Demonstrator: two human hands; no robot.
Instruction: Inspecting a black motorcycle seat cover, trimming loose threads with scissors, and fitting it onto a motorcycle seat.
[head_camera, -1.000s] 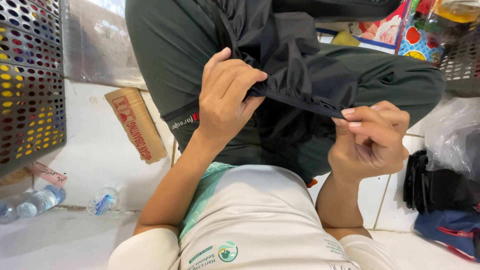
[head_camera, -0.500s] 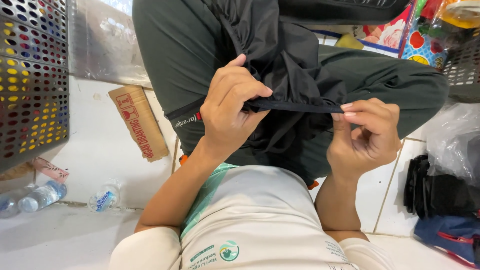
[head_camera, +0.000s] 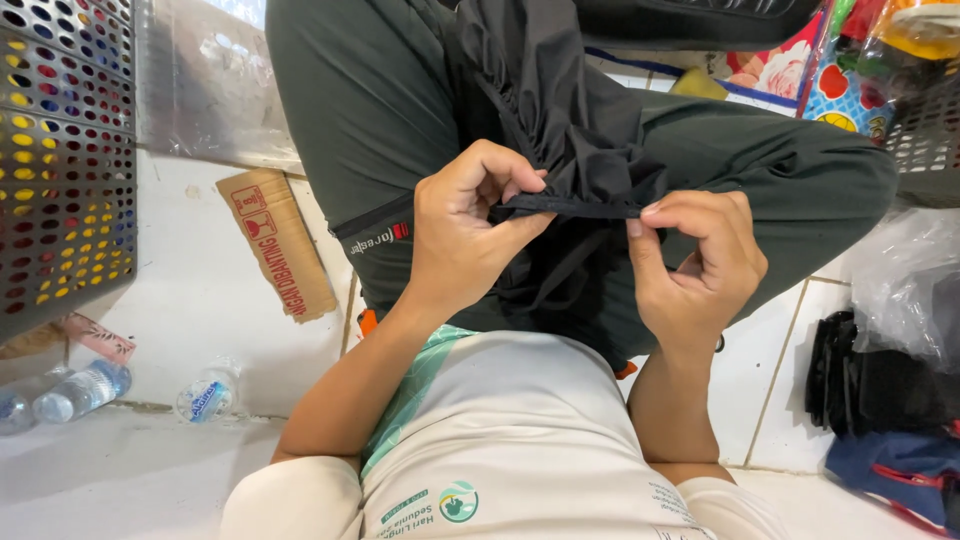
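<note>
Your left hand (head_camera: 465, 235) and right hand (head_camera: 695, 260) both pinch the folded edge of a black garment (head_camera: 560, 130), each grip closed tight on the thin hem stretched taut between them. The garment lies bunched over your lap, on top of dark green trousers (head_camera: 370, 110), above the white tiled floor (head_camera: 200, 290). It looks light, thin and limp, probably a little slick, so it should sag wherever unsupported. Take hold along the hem or a seam, where the cloth is doubled and firmer.
</note>
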